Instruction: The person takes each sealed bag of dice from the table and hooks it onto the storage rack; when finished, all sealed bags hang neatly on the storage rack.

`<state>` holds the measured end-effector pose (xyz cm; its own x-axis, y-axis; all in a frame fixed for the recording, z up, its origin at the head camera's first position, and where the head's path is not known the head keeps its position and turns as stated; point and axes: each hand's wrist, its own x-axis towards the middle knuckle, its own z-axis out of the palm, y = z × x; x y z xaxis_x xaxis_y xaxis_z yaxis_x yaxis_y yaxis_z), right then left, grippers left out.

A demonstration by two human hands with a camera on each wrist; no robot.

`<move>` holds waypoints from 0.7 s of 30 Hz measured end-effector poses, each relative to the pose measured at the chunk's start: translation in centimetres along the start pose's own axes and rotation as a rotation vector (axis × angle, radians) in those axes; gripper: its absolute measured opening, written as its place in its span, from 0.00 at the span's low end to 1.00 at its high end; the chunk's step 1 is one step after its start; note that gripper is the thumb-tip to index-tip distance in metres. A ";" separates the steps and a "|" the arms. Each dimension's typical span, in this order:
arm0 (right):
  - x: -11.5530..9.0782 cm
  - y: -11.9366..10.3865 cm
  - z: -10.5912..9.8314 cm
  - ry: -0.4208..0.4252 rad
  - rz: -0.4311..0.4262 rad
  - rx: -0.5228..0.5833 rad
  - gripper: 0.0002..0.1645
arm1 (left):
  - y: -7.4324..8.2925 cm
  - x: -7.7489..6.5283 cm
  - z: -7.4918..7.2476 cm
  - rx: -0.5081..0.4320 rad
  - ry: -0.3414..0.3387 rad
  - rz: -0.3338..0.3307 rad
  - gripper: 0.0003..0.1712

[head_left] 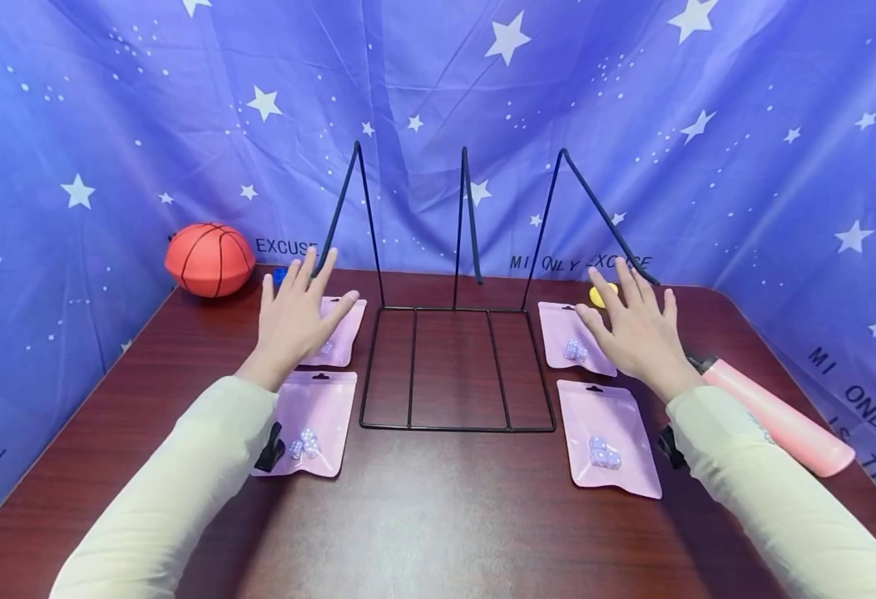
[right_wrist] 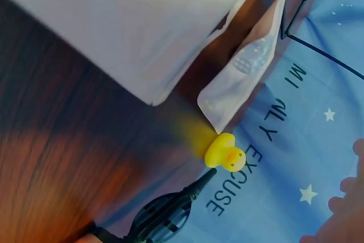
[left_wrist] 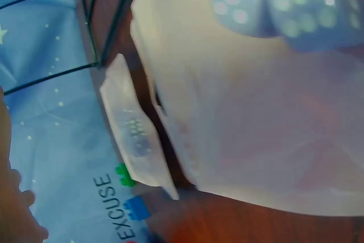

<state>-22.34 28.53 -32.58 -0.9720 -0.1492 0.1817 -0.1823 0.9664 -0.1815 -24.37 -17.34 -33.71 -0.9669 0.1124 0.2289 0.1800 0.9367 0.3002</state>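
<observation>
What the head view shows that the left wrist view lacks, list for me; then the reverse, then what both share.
Head only: the right hand, duck, pink tube and right packs. The ball shows whole only here; a red speck at the left wrist view's bottom edge may be part of it.
Left wrist only: the green brick.
Both: the left hand, left packs, rack, blue brick, table and curtain.

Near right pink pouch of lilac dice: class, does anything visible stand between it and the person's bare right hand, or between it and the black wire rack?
Nothing visible does. No object shows between the right hand and the pouch, and only a narrow strip of reddish-brown tabletop separates that pouch from the rack.
</observation>
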 end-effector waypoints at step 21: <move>-2.8 -0.3 -1.7 0.324 -0.165 0.238 0.30 | 4.0 1.9 0.7 -0.316 0.138 -0.011 0.39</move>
<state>-19.30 28.98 -31.35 -0.8367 -0.1875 0.5145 -0.3977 0.8540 -0.3354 -25.63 -13.18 -32.76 -0.9393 0.0367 0.3411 0.2378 0.7864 0.5701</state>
